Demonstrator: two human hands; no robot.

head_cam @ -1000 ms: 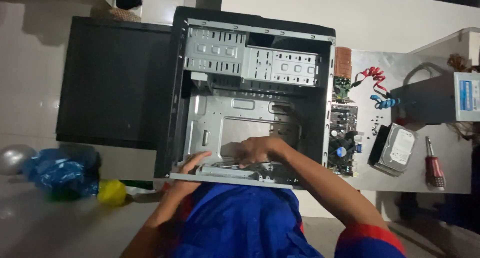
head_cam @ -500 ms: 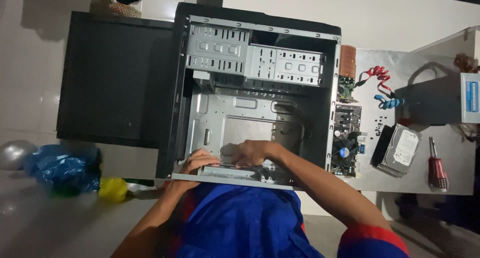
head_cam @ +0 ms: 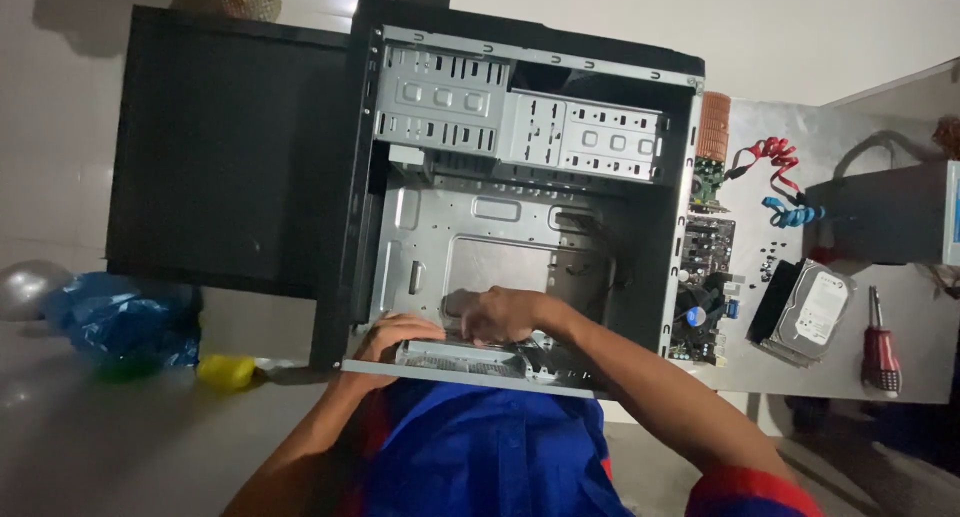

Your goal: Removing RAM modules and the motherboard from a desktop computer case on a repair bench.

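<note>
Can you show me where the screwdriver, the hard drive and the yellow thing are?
Screwdriver (head_cam: 880,355), head view, on its red handle.
Hard drive (head_cam: 818,312), head view, on its silver top.
Yellow thing (head_cam: 226,370), head view, on its middle.

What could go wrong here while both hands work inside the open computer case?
1. The left hand and right hand press at the rear edge of the bare metal computer case; its stamped edges might cut fingers.
2. The motherboard and hard drive lie loose beside the case; an elbow could knock them.
3. Small screws scattered near the red cables may get lost.
</note>
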